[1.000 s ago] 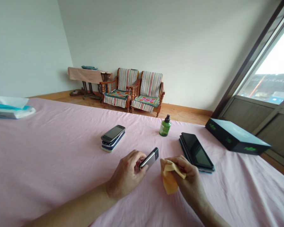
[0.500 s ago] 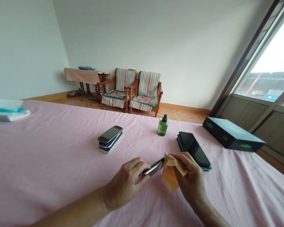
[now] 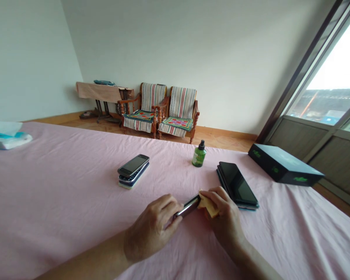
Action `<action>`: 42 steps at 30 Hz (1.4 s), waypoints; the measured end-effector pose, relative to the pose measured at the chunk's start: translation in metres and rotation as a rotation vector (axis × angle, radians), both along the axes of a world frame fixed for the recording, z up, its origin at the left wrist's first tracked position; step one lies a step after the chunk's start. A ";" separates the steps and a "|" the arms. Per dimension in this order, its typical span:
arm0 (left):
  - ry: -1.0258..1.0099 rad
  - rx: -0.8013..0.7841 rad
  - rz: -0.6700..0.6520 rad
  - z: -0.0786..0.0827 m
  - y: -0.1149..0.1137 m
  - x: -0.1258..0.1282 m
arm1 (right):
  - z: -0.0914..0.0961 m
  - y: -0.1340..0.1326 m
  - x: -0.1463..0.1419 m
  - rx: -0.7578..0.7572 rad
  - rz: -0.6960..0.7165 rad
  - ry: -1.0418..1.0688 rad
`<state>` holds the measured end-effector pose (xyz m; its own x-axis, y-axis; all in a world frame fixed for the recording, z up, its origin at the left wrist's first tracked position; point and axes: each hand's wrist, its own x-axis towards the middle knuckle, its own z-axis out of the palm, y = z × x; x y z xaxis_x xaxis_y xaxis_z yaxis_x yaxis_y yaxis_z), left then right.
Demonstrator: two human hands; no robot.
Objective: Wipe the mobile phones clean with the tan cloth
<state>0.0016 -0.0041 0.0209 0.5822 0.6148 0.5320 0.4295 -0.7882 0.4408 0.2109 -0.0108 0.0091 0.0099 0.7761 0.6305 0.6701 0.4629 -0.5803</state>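
Observation:
My left hand (image 3: pixel 151 227) is closed round a small dark phone (image 3: pixel 188 207), held low over the pink tablecloth (image 3: pixel 61 186). My right hand (image 3: pixel 223 217) pinches a folded orange cloth (image 3: pixel 207 205) against the far end of that phone. Most of the cloth is hidden under my fingers. A stack of small phones (image 3: pixel 133 171) lies beyond my left hand. A stack of larger black phones (image 3: pixel 237 185) lies just right of my right hand.
A green spray bottle (image 3: pixel 198 154) stands behind my hands. A black box with green marks (image 3: pixel 282 168) sits at the table's right edge. A tissue pack (image 3: pixel 6 135) lies far left. Two striped armchairs (image 3: pixel 160 112) and a side table stand by the wall.
The phone has tipped from upright to nearly flat and lower. My right hand has brought the cloth onto the phone's end, where it now shows less. The view shifted slightly.

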 end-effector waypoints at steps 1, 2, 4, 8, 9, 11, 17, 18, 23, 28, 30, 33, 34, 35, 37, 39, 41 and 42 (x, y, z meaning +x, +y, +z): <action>-0.001 -0.009 0.000 0.000 0.000 0.000 | -0.001 0.000 -0.002 0.000 0.020 0.010; -0.002 -0.018 0.002 0.000 0.000 0.000 | -0.002 -0.001 -0.005 -0.002 0.041 0.018; -0.005 -0.037 0.003 0.001 0.000 0.001 | -0.004 -0.004 -0.012 -0.016 0.087 0.027; -0.027 -0.061 0.000 0.001 0.000 0.002 | -0.006 -0.014 -0.026 -0.050 0.192 0.054; -0.034 -0.064 0.005 0.001 -0.001 0.002 | -0.007 -0.017 -0.030 -0.054 0.215 0.062; -0.059 -0.070 0.022 -0.001 -0.001 0.002 | -0.007 -0.021 -0.035 -0.064 0.254 0.070; -0.100 -0.098 0.064 -0.006 -0.002 0.001 | -0.005 -0.026 -0.039 -0.071 0.417 0.002; -0.100 -0.097 0.062 -0.006 -0.002 0.002 | -0.005 -0.025 -0.037 -0.076 0.411 -0.013; -0.076 -0.080 0.067 -0.006 0.000 0.002 | -0.001 -0.011 -0.016 -0.098 0.195 -0.023; -0.062 -0.062 0.072 -0.008 0.000 0.001 | -0.001 0.000 0.003 -0.066 0.035 -0.065; -0.069 -0.066 0.078 -0.009 0.000 0.001 | -0.002 -0.003 -0.002 -0.057 0.078 -0.054; -0.097 -0.077 0.074 -0.010 0.000 0.002 | -0.004 -0.013 -0.019 -0.058 0.226 -0.028; -0.107 -0.079 0.072 -0.010 0.000 0.002 | -0.003 -0.016 -0.025 -0.064 0.274 -0.037; -0.112 -0.082 0.070 -0.010 0.000 0.001 | -0.002 -0.020 -0.030 -0.062 0.319 -0.054; -0.112 -0.088 0.065 -0.010 -0.001 0.001 | 0.002 -0.025 -0.039 -0.036 0.378 -0.098; -0.111 -0.091 0.055 -0.010 -0.001 0.000 | 0.005 -0.028 -0.043 -0.004 0.406 -0.153; -0.112 -0.086 0.047 -0.009 -0.001 -0.001 | 0.007 -0.029 -0.042 0.005 0.415 -0.191; -0.114 -0.081 0.050 -0.010 0.000 0.000 | 0.007 -0.028 -0.041 0.000 0.410 -0.195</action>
